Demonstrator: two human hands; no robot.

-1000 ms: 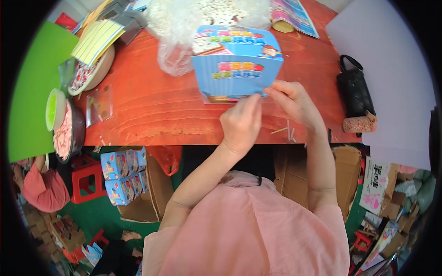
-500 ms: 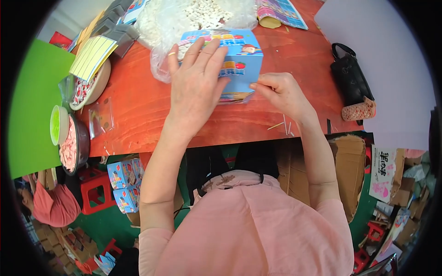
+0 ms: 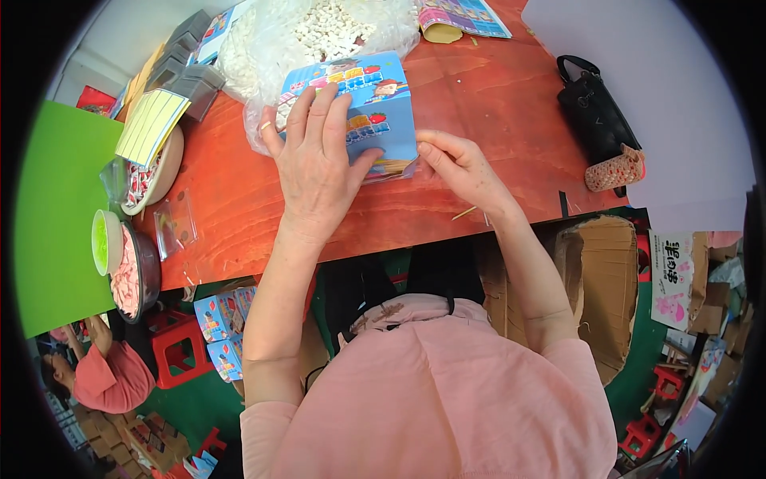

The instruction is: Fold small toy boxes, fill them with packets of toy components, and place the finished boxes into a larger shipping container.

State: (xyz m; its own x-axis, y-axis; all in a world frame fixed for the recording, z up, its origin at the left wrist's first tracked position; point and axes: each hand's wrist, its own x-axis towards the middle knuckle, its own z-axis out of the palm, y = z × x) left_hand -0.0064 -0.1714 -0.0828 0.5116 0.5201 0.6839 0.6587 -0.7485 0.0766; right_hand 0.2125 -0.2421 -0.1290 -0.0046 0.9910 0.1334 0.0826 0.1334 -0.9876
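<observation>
A blue printed cardboard box (image 3: 379,132) stands on the reddish wooden table (image 3: 487,96), and what look like thin sticks show along its lower near edge. My left hand (image 3: 313,152) lies on the box's left side, fingers spread over its top and front, a ring on one finger. At the box's right near edge, my right hand (image 3: 455,160) has its thumb and forefinger pinched together. Whatever is between those fingertips is too small to make out; it may be the box's edge or clear wrapping.
Behind the box lies a clear plastic bag (image 3: 271,48) of small white pieces. Bowls (image 3: 148,267) of pink and green bits stand at the left, near a bowl of wrapped pieces (image 3: 144,180). A black pouch (image 3: 594,108) lies at the right. A co-worker (image 3: 116,375) sits at lower left.
The view has shifted, so the table's things sit differently in it. Both hands stay at the box, the left one still spread on it and the right one still pinching at its right edge.
</observation>
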